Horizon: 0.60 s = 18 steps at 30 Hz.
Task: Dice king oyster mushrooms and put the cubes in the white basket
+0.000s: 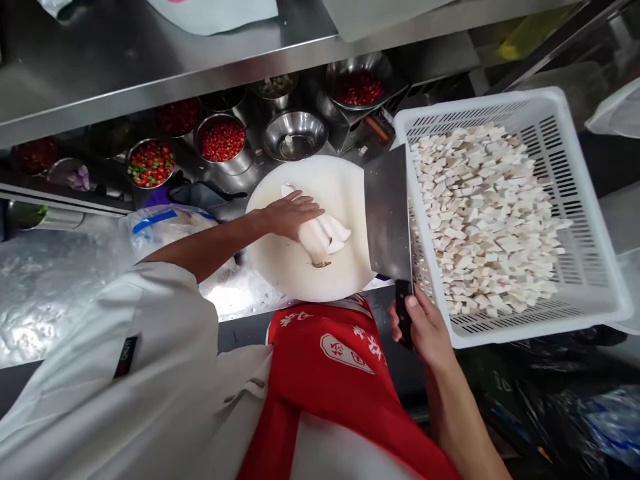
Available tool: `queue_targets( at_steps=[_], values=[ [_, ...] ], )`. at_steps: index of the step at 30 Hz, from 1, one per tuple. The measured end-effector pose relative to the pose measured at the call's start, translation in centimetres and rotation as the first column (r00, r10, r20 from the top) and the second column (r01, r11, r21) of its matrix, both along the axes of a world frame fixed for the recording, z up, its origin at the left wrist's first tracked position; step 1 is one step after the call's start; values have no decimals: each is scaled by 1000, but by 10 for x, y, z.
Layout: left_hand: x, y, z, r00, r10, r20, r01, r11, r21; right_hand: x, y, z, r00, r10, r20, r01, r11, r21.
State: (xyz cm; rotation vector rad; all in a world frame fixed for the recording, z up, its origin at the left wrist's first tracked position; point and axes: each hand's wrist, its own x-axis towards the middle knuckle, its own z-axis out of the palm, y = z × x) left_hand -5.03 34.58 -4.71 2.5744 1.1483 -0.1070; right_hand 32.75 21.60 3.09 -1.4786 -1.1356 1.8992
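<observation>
A round white cutting board [270,267] lies in front of me. On it are pale king oyster mushroom pieces [320,237], one with a brownish end toward me. My left hand [295,212] lies flat over their far part, fingers stretched out to the right. My right hand [423,323] grips the black handle of a cleaver [389,207]. The broad blade points away from me, between the board's right edge and a white plastic basket [590,220]. Inside the basket is a heap of diced white pieces [490,220].
Behind the board stand metal bowls of chopped red chili [221,140], mixed red and green peppers [151,163], and a nearly bare bowl [295,137]. A steel shelf [200,70] crosses above them. A plastic bag [167,227] lies left of the board. Dark bags [560,400] sit low at right.
</observation>
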Motion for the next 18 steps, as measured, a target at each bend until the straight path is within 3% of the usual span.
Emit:
queue_targets(
  at_steps=[5,10,12,15,18],
  values=[
    [4,-8,14,995,-38,-92,35,999,-37,10,-21,-9,997,59,51,-56,997,-56],
    [-11,-23,30,980,-55,-191,-13,941,-339,15,-29,-12,980,185,78,-177,979,-97],
    [-22,-26,32,976,-44,-212,-45,917,-397,18,-30,-13,960,250,125,-237,965,-111],
    [-37,-37,27,983,40,-180,-96,945,-314,19,-41,-12,928,319,193,-292,944,-154],
    [-46,-55,17,986,128,-110,-146,973,-179,19,-71,-9,925,302,231,-254,943,-214]
  ],
)
